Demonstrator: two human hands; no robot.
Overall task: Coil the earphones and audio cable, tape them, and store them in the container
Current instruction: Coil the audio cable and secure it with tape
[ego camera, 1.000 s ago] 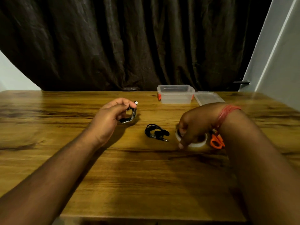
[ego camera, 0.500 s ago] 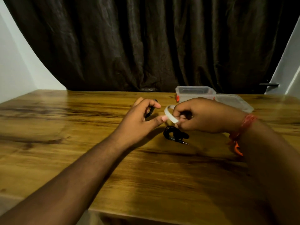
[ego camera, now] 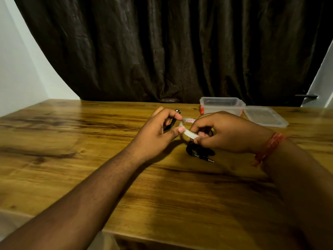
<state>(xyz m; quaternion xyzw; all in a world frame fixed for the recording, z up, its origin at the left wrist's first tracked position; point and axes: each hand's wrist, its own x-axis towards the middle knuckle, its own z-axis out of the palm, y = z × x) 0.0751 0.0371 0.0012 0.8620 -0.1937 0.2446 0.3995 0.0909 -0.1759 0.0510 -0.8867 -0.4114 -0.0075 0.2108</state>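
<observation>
The right hand [ego camera: 225,132] has lifted the tape roll [ego camera: 188,129] off the table to meet the left hand [ego camera: 158,130]

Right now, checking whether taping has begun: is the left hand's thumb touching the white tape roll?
Touching: the head view shows the left hand thumb tip pressed against the white tape roll.

Earphones [ego camera: 199,152] on table [ego camera: 72,159] w/ container [ego camera: 222,105] behind (lid [ego camera: 265,117] right of it)

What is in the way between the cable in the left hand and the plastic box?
Only the tape roll and the right hand holding it lie between the left hand with its coiled cable and the open container. Its lid lies beside it.
</observation>
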